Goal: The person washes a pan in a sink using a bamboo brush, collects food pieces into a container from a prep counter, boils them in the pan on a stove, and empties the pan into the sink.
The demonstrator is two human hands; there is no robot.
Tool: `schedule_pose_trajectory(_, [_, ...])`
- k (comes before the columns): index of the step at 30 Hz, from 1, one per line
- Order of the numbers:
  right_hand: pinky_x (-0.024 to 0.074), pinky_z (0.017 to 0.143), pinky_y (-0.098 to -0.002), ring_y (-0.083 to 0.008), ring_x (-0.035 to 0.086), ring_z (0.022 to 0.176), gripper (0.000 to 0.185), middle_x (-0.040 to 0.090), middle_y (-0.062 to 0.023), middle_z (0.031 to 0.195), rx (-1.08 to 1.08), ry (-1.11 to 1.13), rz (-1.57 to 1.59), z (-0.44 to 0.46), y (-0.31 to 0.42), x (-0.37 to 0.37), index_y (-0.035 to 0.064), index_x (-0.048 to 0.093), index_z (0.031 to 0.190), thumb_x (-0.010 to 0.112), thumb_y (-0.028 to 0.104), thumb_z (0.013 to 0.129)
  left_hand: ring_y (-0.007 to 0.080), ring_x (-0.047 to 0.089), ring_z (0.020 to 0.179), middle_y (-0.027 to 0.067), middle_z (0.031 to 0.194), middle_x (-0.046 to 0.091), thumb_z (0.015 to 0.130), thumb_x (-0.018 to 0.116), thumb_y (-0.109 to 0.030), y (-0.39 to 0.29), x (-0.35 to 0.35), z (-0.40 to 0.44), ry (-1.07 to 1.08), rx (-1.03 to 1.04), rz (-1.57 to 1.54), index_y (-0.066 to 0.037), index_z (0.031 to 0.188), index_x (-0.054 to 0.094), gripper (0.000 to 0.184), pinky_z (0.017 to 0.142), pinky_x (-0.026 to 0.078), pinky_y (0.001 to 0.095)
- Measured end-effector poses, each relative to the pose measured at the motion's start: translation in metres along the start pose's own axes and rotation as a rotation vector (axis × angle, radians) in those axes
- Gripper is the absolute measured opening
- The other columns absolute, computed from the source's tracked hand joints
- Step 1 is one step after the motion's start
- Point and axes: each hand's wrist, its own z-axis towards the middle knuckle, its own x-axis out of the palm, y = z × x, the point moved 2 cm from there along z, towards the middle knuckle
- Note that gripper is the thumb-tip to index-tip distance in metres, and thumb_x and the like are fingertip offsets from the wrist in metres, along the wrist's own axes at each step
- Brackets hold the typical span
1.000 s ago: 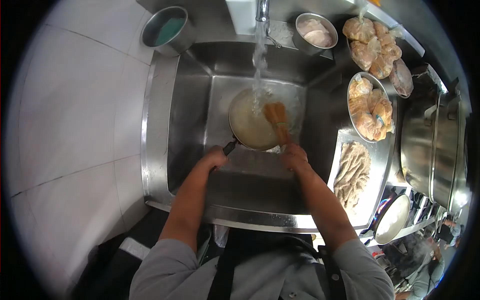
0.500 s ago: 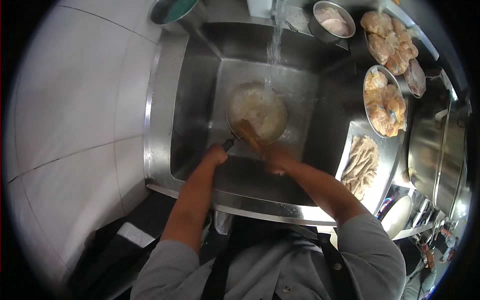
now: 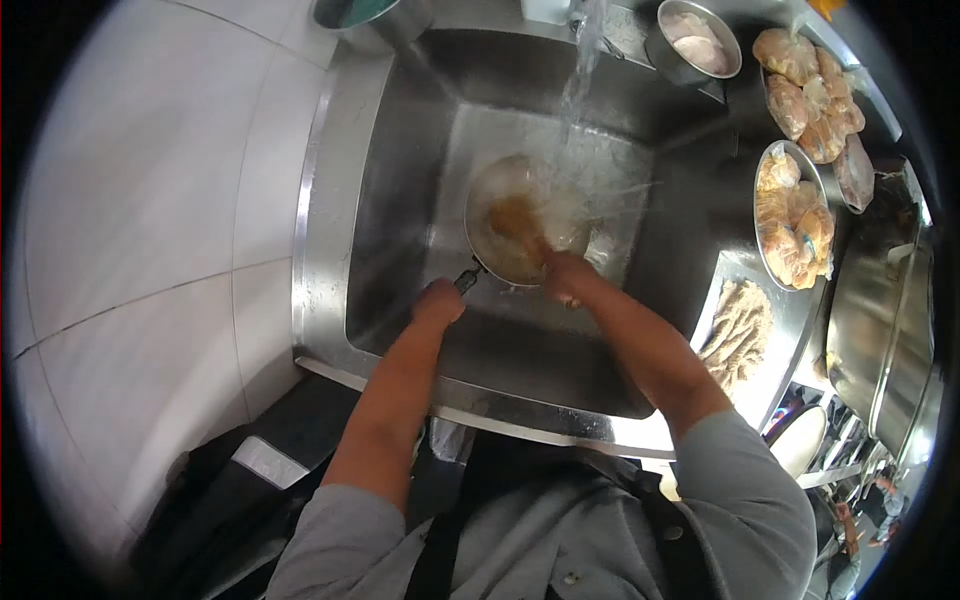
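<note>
In the steel sink (image 3: 395, 230) sits a round frying pan (image 3: 490, 185) with cloudy water in it. My left hand (image 3: 440, 302) is closed around the pan's dark handle (image 3: 467, 280) at its near left side. My right hand (image 3: 568, 278) grips a brown bristle brush (image 3: 515, 217), whose blurred bristles are down inside the pan. Its fingers are wrapped round the brush's near end, over the pan's near right rim. A stream of water (image 3: 580, 80) falls from above into the sink at the pan's far side, and spray spreads to the right.
Right of the sink lie a crumpled cloth (image 3: 738, 335), an oval dish of bagged food (image 3: 795, 215) and more tied bags (image 3: 812, 95). A metal pot with pale pieces (image 3: 695, 42) and a metal container (image 3: 375, 25) stand behind. Another person (image 3: 888, 505) is at far right.
The brush and my right hand have moved up and farther over the pan. More spray shows on the pan's right. My left hand stays on the handle; the view has shifted slightly.
</note>
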Motion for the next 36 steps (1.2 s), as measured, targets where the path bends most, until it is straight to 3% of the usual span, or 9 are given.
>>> schedule_pose_trajectory(8, [0.0508,0.077,-0.0416,-0.0357,0.063,0.091,0.081,0.06,-0.024,0.107,-0.012,-0.1,0.183,-0.01,0.005,0.013,0.0108,0.022,0.144,0.062,0.011,0.074,0.0344,0.057,0.109,0.0197,0.114,0.06,0.081,0.055,-0.013,0.0,0.001,0.003,0.004,0.044,0.036,-0.001,0.106,0.062,0.029,0.088,0.047,0.0409])
schedule_pose_trajectory(11, [0.0539,0.064,-0.0391,-0.0346,0.065,0.076,0.082,0.062,-0.0233,0.102,-0.752,-0.737,-0.155,-0.018,0.023,0.04,0.0118,0.019,0.145,0.061,0.014,0.075,0.0347,0.057,0.108,0.0197,0.113,0.06,0.081,0.054,-0.014,0.002,-0.002,0.007,-0.029,0.095,0.043,0.0,0.104,0.063,0.028,0.088,0.047,0.041])
schedule_pose_trajectory(14, [0.0535,0.055,-0.0372,-0.0337,0.065,0.069,0.087,0.061,-0.023,0.103,-0.226,-0.132,-0.108,0.007,0.035,0.014,0.0141,0.014,0.147,0.063,0.015,0.075,0.0351,0.058,0.107,0.0194,0.112,0.061,0.081,0.055,-0.014,0.001,0.002,0.001,0.041,0.103,0.048,0.001,0.102,0.063,0.028,0.087,0.047,0.0411])
schedule_pose_trajectory(16, [0.0533,0.055,-0.0374,-0.0351,0.064,0.069,0.09,0.061,-0.0242,0.104,-0.074,-0.097,0.778,0.025,0.034,0.018,0.014,0.011,0.147,0.063,0.018,0.074,0.0353,0.058,0.106,0.0191,0.112,0.061,0.08,0.055,-0.015,0.003,0.0,0.002,0.056,0.113,0.068,0.001,0.101,0.063,0.027,0.087,0.047,0.0412])
schedule_pose_trajectory(20, [0.0529,0.071,-0.0401,-0.038,0.063,0.089,0.089,0.056,-0.0265,0.115,-0.45,-0.646,0.125,0.019,0.045,0.046,0.0164,0.011,0.147,0.062,0.018,0.074,0.0344,0.059,0.105,0.0183,0.112,0.061,0.081,0.055,-0.014,0.0,0.003,0.007,-0.046,0.124,0.023,0.0,0.105,0.062,0.028,0.087,0.047,0.041])
schedule_pose_trajectory(22, [0.0413,0.095,-0.0422,-0.0399,0.05,0.115,0.087,0.046,-0.0259,0.13,-0.051,-0.287,0.945,0.017,0.049,0.008,0.019,0.013,0.148,0.061,0.018,0.075,0.0338,0.059,0.105,0.0181,0.112,0.061,0.081,0.055,-0.014,-0.001,0.006,0.002,-0.048,0.135,-0.004,-0.001,0.106,0.061,0.029,0.087,0.047,0.0411])
schedule_pose_trajectory(28, [0.0504,0.08,-0.0365,-0.0329,0.061,0.098,0.084,0.058,-0.0236,0.115,-0.515,-0.321,0.039,-0.022,-0.013,0.051,0.0099,0.018,0.146,0.065,0.018,0.077,0.0333,0.059,0.105,0.0175,0.111,0.061,0.082,0.055,-0.015,0.001,0.0,-0.001,-0.031,0.095,0.058,-0.001,0.106,0.06,0.028,0.087,0.047,0.0417])
schedule_pose_trajectory(32, [0.0525,0.067,-0.0342,-0.0249,0.065,0.086,0.075,0.064,-0.0228,0.097,-0.047,-0.182,-0.015,-0.035,-0.01,-0.021,0.0024,0.02,0.143,0.06,0.015,0.081,0.0341,0.059,0.105,0.0189,0.113,0.061,0.084,0.053,-0.016,-0.003,0.006,0.005,-0.03,0.132,0.083,-0.002,0.107,0.06,0.028,0.087,0.047,0.0408])
schedule_pose_trajectory(36, [0.0531,0.06,-0.0337,-0.0255,0.066,0.08,0.08,0.063,-0.0233,0.096,-0.148,-0.053,0.044,-0.051,0.02,0.019,0.0042,0.013,0.144,0.058,0.004,0.078,0.0339,0.059,0.105,0.019,0.111,0.062,0.085,0.052,-0.017,-0.004,0.0,-0.006,-0.073,0.06,0.022,-0.002,0.107,0.061,0.028,0.087,0.048,0.0415])
